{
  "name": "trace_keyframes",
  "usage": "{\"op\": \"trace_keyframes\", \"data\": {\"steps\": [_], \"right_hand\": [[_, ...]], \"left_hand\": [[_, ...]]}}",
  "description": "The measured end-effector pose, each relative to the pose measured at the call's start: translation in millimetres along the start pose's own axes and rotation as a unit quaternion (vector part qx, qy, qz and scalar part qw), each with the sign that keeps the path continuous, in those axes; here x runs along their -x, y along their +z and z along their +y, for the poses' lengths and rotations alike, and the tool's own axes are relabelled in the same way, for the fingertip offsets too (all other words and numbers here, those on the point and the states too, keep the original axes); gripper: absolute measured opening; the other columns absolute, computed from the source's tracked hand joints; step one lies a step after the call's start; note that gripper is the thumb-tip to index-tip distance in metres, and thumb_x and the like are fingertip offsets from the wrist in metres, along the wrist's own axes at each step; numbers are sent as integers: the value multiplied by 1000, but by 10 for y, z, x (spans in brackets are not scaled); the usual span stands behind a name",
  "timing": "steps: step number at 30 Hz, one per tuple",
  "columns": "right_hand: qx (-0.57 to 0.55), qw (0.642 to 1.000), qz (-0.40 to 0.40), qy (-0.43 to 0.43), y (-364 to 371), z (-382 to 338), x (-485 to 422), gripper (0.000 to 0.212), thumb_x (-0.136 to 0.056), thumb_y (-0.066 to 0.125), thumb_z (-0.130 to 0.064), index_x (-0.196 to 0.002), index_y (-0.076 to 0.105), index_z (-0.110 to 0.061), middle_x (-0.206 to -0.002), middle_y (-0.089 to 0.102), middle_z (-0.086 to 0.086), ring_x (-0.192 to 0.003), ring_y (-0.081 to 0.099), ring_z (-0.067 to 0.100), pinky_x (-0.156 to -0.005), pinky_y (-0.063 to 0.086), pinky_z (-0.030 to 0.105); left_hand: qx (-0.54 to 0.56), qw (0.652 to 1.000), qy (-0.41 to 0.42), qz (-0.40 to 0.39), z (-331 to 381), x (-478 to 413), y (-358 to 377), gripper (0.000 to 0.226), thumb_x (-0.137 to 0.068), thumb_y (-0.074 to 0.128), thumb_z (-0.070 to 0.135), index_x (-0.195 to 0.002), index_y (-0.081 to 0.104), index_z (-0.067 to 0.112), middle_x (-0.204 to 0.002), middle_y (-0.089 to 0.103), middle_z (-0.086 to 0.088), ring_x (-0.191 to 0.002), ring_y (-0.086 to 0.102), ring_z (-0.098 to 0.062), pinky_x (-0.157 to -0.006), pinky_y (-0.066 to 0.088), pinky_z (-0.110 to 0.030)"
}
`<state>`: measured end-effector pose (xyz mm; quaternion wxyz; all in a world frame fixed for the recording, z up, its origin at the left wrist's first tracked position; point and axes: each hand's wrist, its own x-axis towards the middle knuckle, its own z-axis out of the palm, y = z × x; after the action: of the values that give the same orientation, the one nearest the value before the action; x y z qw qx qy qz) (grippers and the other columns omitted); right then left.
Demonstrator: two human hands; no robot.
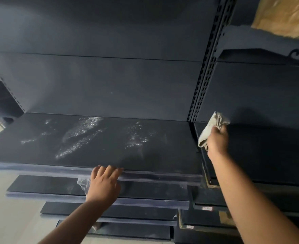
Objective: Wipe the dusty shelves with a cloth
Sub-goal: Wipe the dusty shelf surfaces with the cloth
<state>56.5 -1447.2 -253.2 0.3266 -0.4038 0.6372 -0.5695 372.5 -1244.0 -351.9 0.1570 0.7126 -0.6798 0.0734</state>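
— Both hands are in view. What does each one do?

— Right hand (216,140) is closed as a fist around a beige cloth (209,129). It holds the cloth up in the air, above the near left corner of the right shelf (268,155), close to the perforated upright post (203,81). I cannot tell if the cloth touches the shelf. Left hand (103,182) is open, fingers spread, and holds nothing. Its fingertips lie on the front edge of the wide dark shelf (145,155).

— How does this wide shelf look?

— It has pale, shiny patches (81,132) on the left and middle parts, like streaks. The part near the right hand looks more plain and dark.

— And around it?

— Under the left hand, lower shelves (145,191) step down one below another, with some crumpled clear plastic (82,184) just beside the wrist. Behind is a dark back panel (110,81). At top right, on a higher shelf, lies something tan and blurred (286,14). A pale floor (13,217) shows at bottom left.
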Motion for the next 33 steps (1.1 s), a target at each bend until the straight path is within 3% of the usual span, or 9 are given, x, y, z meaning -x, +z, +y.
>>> {"op": "trace_keyframes", "data": {"steps": [4, 7, 9, 13, 16, 19, 23, 28, 33], "right_hand": [[361, 903, -108, -205, 61, 314, 403, 30, -94, 41, -8, -121, 53, -11, -112, 65, 19, -98, 62, 41, -80, 50, 42], [550, 786, -210, -190, 363, 618, 781, 46, -88, 40, -5, -133, 44, -14, -137, 50, 16, -122, 50, 34, -97, 46, 44], [576, 762, -240, -172, 675, 668, 1082, 57, -87, 39, -3, -142, 33, -16, -150, 33, 16, -136, 34, 34, -107, 36, 46], [465, 821, -305, -130, 1514, 408, 1707, 50, -90, 34, -4, -139, 39, -14, -147, 41, 13, -132, 41, 32, -109, 35, 40], [154, 924, -349, 43, 2059, 9, 2222, 33, -95, 41, -13, -125, 53, -16, -126, 61, 13, -101, 58, 25, -85, 44, 28], [-119, 917, -302, 229, 2333, -253, 2358, 19, -94, 45, -16, -108, 58, -21, -120, 64, 11, -101, 62, 25, -90, 52, 39], [-165, 951, -171, 199, 1985, -381, 1982, 11, -92, 49, -14, -92, 59, -20, -100, 68, 9, -87, 64, 26, -84, 53, 44], [59, 998, 8, 10, 1020, -174, 1234, 29, -92, 43, -25, -118, 56, -25, -119, 65, 13, -99, 63, 32, -90, 52, 45], [370, 928, 8, -36, 741, 122, 1110, 41, -97, 37, -15, -137, 41, -14, -123, 57, 31, -109, 54, 50, -89, 45, 47]], "left_hand": [[79, 996, 35, -1, -116, -63, -32, 39, -76, 43, 27, -104, 70, 24, -91, 60, 4, -83, 52, -23, -76, 49, -39], [119, 991, 55, 9, -240, -104, -69, 40, -74, 44, 25, -104, 71, 26, -95, 61, 6, -86, 48, -20, -74, 50, -35], [105, 993, 52, 1, -368, -69, -99, 40, -74, 45, 28, -107, 69, 30, -101, 60, 6, -93, 46, -20, -80, 47, -38], [63, 997, 35, -20, -786, 69, -130, 48, -72, 44, 33, -116, 61, 36, -107, 56, 5, -97, 45, -23, -88, 39, -39], [54, 998, 35, -13, -1110, 121, -163, 52, -70, 43, 32, -118, 63, 33, -110, 54, 2, -99, 45, -24, -90, 36, -40], [53, 997, 51, -5, -1359, 124, -216, 53, -70, 42, 29, -118, 63, 33, -109, 55, 1, -99, 45, -24, -88, 42, -44], [69, 994, 89, 15, -1537, 130, -232, 55, -70, 43, 23, -118, 65, 31, -102, 56, 5, -93, 45, -21, -85, 38, -38], [100, 989, 102, 36, -1566, 139, -203, 54, -67, 46, 23, -116, 68, 28, -96, 60, 5, -87, 44, -21, -82, 33, -33], [106, 984, 138, 36, -1672, 110, -244, 47, -71, 49, 26, -115, 66, 28, -95, 60, 8, -83, 44, -20, -77, 33, -33]]}}
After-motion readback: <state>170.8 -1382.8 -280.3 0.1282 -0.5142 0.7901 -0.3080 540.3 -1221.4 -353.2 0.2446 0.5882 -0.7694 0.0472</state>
